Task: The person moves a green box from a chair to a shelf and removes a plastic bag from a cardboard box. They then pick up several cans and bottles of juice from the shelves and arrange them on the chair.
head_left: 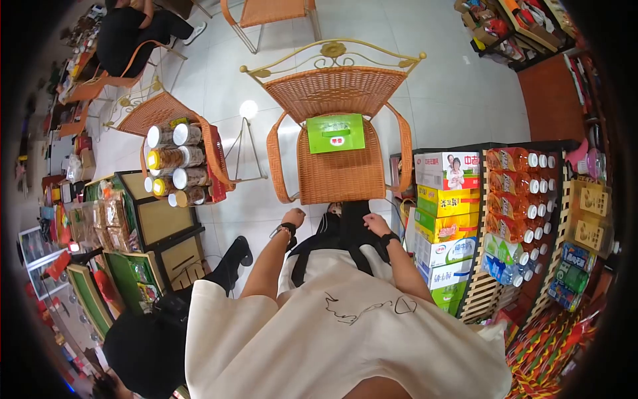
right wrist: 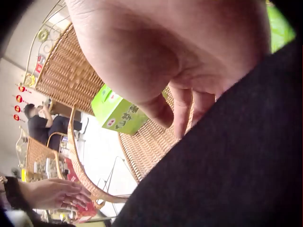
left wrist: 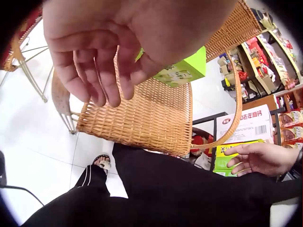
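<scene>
Both the left hand (head_left: 293,217) and right hand (head_left: 376,224) hang empty with fingers loosely curled, while the green box (head_left: 335,133) lies ahead of the fingers on the wicker chair (head_left: 342,174) seat, so I'd reach forward with both, fingers spread wide to take its two sides.

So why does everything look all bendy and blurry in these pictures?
Head view: a fisheye lens curves the shelves and darkens the corners; a lamp glares off the floor. Left wrist view: the left hand is very close. Right wrist view: the right hand is a blurry blob.
</scene>
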